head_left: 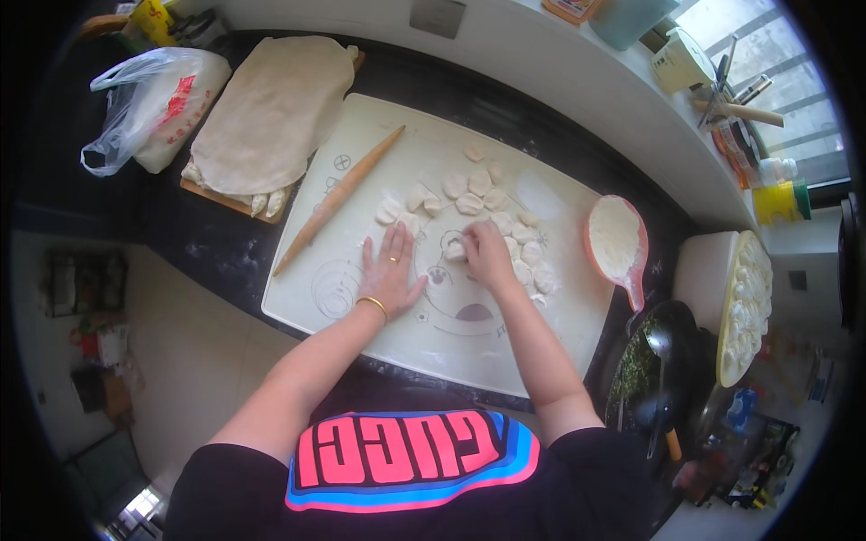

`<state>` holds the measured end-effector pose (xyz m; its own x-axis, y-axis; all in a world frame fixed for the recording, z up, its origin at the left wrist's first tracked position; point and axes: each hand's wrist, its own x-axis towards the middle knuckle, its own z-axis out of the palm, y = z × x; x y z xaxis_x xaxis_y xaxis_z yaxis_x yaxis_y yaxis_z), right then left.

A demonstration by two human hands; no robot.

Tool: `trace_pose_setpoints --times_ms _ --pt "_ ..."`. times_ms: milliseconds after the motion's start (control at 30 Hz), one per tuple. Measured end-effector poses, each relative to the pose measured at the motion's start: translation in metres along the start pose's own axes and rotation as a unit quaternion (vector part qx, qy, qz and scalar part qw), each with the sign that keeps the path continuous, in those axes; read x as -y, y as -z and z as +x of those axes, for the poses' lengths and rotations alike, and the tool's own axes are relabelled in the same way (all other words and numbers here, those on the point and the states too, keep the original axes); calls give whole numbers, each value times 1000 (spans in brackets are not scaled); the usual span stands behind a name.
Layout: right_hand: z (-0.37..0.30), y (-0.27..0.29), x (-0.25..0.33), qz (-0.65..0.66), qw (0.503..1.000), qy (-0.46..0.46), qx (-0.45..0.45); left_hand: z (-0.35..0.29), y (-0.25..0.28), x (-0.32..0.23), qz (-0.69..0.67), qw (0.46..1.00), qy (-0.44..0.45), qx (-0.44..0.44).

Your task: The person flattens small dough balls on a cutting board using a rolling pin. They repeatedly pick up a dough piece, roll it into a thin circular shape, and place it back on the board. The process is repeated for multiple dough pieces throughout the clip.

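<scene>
My left hand (390, 272) lies flat with fingers spread on a pale printed pastry mat (559, 338). Its fingertips reach to a few floury dough pieces (388, 212); whether they press on one I cannot tell. My right hand (490, 256) is closed in a pinch at the edge of a small dough piece (455, 249) on the mat. Just beyond and to the right of that hand lie several more flattened dough rounds (469, 204), some touching. A tapered wooden rolling pin (339, 198) rests slantwise on the mat's left side.
At the mat's right edge stands a pink-rimmed bowl of flour (615, 236) with a handle. Near it are a black pan (631, 374) of chopped greens and a tray of shaped dumplings (747, 311). A dough sheet (271, 117) covers a board at left, beside a plastic bag (171, 108).
</scene>
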<state>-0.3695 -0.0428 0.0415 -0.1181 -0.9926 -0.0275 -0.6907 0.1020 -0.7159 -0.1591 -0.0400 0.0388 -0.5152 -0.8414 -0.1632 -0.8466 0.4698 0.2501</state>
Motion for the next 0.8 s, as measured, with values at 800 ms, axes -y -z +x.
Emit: trace_pose_setpoints --times_ms 800 --pt "-165 20 -64 -215 943 -9 -252 -1 -4 0 6 1000 5 -6"
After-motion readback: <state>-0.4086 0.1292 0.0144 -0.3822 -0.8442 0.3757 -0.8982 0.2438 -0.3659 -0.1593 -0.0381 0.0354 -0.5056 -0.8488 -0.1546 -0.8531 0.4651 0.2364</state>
